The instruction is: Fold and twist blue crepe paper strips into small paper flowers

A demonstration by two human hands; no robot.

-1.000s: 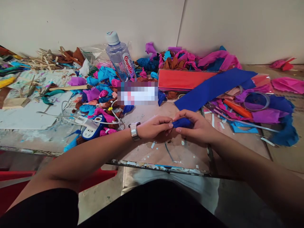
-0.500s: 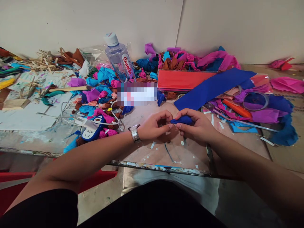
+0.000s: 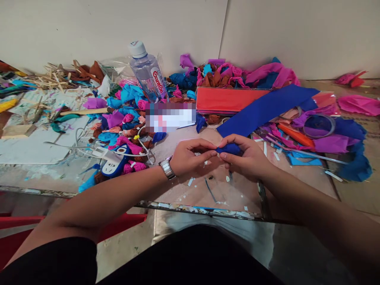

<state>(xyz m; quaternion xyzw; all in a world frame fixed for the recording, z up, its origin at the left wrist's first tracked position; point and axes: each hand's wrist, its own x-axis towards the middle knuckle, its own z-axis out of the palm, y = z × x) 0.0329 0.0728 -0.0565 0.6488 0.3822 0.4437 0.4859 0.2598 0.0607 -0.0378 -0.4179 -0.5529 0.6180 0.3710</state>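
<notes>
Between my two hands, above the near part of the table [image 3: 178,190], is a small bunched piece of blue crepe paper [image 3: 230,148]. My right hand [image 3: 247,158] wraps its fingers and thumb round the body of it. At its left tip, my left hand [image 3: 192,156] pinches the end between thumb and fingertips; a watch [image 3: 168,168] is on that wrist. Just behind the hands lies a long flat strip of blue crepe paper [image 3: 267,109], partly over a red pack [image 3: 231,99]. The underside of the held paper is hidden by my fingers.
A water bottle [image 3: 148,75] stands at the back among crumpled coloured paper pieces [image 3: 127,95]. Left of my hands lies a power strip [image 3: 115,160] with a white cable. On the right are a tape roll [image 3: 319,126], an orange-handled tool [image 3: 297,135] and purple scraps. Wood sticks [image 3: 56,77] lie far left.
My left hand's fingers have straightened and closed together at the paper's left tip. The blue paper has turned slightly in my right hand; the other things stay put.
</notes>
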